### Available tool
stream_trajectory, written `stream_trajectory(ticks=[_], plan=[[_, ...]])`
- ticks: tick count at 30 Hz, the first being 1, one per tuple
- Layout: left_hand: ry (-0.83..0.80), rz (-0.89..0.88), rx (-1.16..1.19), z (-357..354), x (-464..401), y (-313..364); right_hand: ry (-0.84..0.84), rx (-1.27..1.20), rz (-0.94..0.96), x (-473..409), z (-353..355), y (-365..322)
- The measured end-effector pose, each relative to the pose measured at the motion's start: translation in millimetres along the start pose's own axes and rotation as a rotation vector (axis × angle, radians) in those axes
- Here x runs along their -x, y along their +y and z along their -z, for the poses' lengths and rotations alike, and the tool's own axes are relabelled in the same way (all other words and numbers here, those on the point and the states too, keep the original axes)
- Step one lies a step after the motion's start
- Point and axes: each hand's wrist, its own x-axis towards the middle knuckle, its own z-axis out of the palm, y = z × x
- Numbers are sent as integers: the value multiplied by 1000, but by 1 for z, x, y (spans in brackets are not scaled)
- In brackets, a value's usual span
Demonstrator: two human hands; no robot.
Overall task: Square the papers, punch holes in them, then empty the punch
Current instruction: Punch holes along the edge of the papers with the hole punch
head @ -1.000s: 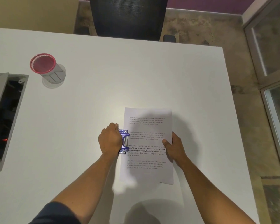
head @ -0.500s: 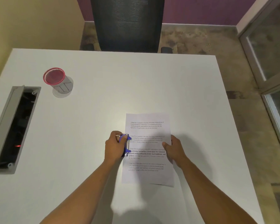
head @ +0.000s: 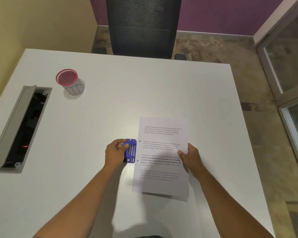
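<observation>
A stack of printed white papers (head: 162, 152) lies on the white table (head: 144, 93), with two small punched holes near its left edge. Its near edge lifts slightly off the table. My right hand (head: 190, 158) pinches the stack's right edge. A blue hole punch (head: 131, 151) stands just left of the papers, apart from them, and my left hand (head: 116, 152) grips it from the left with the thumb on top.
A red-rimmed mesh cup (head: 68, 81) stands at the far left. An open grey cable tray (head: 22, 126) is sunk into the table's left side. A black mesh chair (head: 143, 26) is pushed in at the far edge. Glass panels (head: 292, 69) line the right.
The punch, which straddled the papers' left edge under my left hand, has come off the stack to the left. Two holes now show. My right hand has slid the papers slightly right.
</observation>
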Motion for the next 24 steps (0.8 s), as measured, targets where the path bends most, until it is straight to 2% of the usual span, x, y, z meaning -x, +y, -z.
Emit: stream_trajectory(ticks=[7,15,17,20,22,24], plan=[[62,23,-28,23,-2,-6,2,-60,-19,17,4,3],[53,54,-57,24,-3,-7,-6,-100,-32,28,5,0],[89,-14,-172,24,-1,-3,-14,-112,-30,31,6,-2],[225,-233,-434,21,9,6,-29,-126,-23,35,7,-4],[160,-319,-351,14,21,16,-42,-136,-16,39,8,-4],[0,-329,-240,3,33,22,-50,-144,-8,44,9,-5]])
